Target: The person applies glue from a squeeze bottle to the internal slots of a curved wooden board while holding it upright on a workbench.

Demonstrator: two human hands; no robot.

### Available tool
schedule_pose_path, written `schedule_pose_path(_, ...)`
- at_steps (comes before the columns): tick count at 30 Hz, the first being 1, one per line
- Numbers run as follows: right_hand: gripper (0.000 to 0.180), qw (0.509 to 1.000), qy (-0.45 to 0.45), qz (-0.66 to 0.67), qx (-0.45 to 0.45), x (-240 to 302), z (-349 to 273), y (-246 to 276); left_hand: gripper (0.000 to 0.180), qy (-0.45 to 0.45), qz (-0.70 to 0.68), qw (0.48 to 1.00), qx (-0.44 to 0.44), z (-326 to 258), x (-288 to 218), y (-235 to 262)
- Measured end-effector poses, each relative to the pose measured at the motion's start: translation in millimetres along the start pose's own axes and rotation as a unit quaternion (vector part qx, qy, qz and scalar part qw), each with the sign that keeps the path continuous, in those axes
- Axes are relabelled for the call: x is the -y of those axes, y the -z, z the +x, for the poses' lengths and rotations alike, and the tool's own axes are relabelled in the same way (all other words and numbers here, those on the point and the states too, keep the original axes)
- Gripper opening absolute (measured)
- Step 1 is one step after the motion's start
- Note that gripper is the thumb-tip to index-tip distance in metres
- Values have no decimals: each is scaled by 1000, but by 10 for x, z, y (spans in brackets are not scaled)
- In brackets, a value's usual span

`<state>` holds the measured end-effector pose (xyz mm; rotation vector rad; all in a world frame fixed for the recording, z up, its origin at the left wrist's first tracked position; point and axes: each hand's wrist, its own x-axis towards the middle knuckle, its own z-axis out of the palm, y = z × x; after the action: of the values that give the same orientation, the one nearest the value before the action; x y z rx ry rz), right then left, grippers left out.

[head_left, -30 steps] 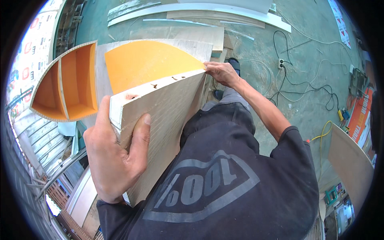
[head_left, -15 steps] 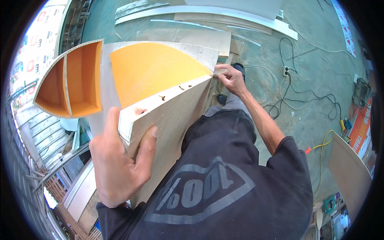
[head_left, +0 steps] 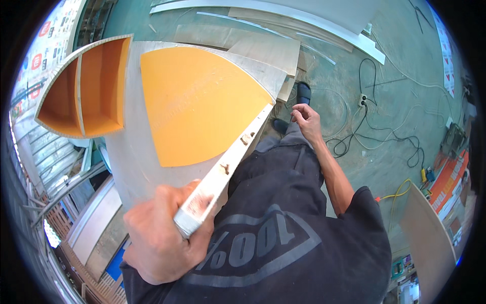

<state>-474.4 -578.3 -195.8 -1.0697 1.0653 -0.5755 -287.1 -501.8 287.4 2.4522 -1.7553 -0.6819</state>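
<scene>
My left hand (head_left: 161,235) is closed around the near end of a wooden board (head_left: 230,164), which stands on edge in front of my body. The board's pale upper edge has several chipped holes. Beyond it, an orange panel (head_left: 202,101) shaped like a curved triangle lies on a pale work surface (head_left: 132,157). The board's far end reaches the panel's right tip. Apart from the board, my right hand (head_left: 307,121) hangs over my leg with fingertips pinched together. Whether anything small is between them cannot be made out.
A curved two-compartment box (head_left: 104,83), orange inside, stands at the left of the work surface. Long boards (head_left: 273,12) lie on the floor beyond. Black cables and a white socket block (head_left: 362,99) are on the floor to the right. A brown sheet (head_left: 428,238) leans at lower right.
My left hand has swung the board's near end right and toward me, so more of the orange panel shows. My right hand has left the board's far corner and moved right and nearer.
</scene>
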Motion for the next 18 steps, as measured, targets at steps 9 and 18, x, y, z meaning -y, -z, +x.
schedule_pose_path(9, 17, 995, 12, -36, 90, 568, 353, -89, 28, -9, -4, 1000, 30, 43, 56, 85)
schedule_pose_path(18, 34, 914, 134, -247, 291, 954, 528, -210, 25, 5, 0, 1000, 7, 33, 158, 73)
